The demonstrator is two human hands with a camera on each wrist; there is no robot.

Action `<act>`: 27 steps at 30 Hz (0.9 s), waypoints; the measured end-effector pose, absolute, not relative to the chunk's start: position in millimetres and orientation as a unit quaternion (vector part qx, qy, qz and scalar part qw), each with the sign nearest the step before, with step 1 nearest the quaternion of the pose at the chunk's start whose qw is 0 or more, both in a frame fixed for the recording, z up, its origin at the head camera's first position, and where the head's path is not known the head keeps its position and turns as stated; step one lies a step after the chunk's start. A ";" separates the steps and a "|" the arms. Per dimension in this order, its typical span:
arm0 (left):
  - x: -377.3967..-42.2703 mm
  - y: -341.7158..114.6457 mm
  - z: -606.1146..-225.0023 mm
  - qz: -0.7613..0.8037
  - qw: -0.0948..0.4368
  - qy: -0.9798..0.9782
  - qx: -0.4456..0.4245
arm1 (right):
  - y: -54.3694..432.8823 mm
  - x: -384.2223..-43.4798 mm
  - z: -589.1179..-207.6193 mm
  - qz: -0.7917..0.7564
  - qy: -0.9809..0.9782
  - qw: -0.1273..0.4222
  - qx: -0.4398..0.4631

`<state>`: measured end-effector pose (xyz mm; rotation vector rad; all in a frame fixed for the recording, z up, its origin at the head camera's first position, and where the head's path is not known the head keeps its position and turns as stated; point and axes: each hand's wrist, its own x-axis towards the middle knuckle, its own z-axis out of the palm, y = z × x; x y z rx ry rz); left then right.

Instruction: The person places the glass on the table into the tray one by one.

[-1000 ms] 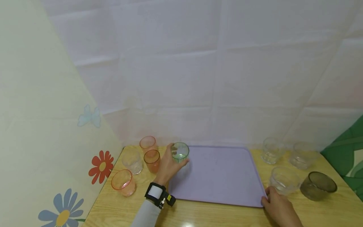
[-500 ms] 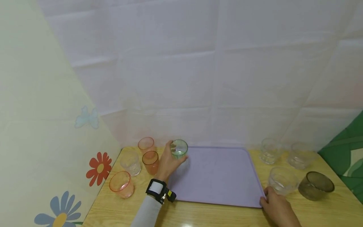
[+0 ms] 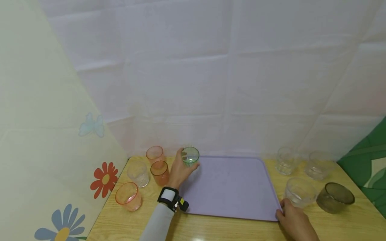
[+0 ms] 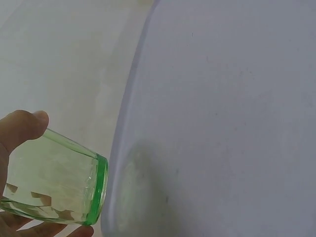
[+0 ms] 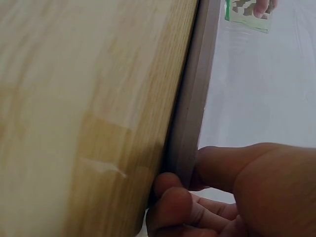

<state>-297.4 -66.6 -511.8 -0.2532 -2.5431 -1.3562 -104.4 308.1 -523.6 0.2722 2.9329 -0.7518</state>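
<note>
My left hand [image 3: 180, 172] grips a green-tinted glass [image 3: 191, 155] around its side, over the back left corner of a purple tray [image 3: 232, 187]. In the left wrist view the green glass [image 4: 54, 180] looks empty, its thick green base close to the tray's rim [image 4: 129, 89], with a shadow on the tray beside it. My right hand [image 3: 297, 221] pinches the tray's front right corner. The right wrist view shows the thumb on one side of the tray edge [image 5: 190, 98] and the curled fingers on the other, just off the wooden table [image 5: 74, 123].
Left of the tray stand a brown-rimmed orange glass [image 3: 159, 174], two red-rimmed glasses and a clear glass [image 3: 138, 174]. To the right are a smoky dark glass [image 3: 335, 198] and several clear ones, one [image 3: 300, 192] close by my right hand. A white sheet [image 3: 193, 73] hangs behind.
My left hand has moved the green glass slightly toward the back. The right hand keeps its hold on the tray corner. The head view has shifted a little.
</note>
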 end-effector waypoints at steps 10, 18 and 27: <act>-305.8 -62.6 -516.5 -0.476 0.107 -0.869 -0.083 | 307.8 -106.0 -524.6 -0.248 0.964 0.052 0.086; -309.8 -59.1 -522.4 -0.478 0.103 -0.869 -0.079 | 306.8 -105.3 -524.5 -0.245 0.964 0.050 0.088; -312.7 -54.2 -526.0 -0.483 0.094 -0.867 -0.075 | 308.9 -105.2 -522.2 -0.248 0.961 0.074 0.093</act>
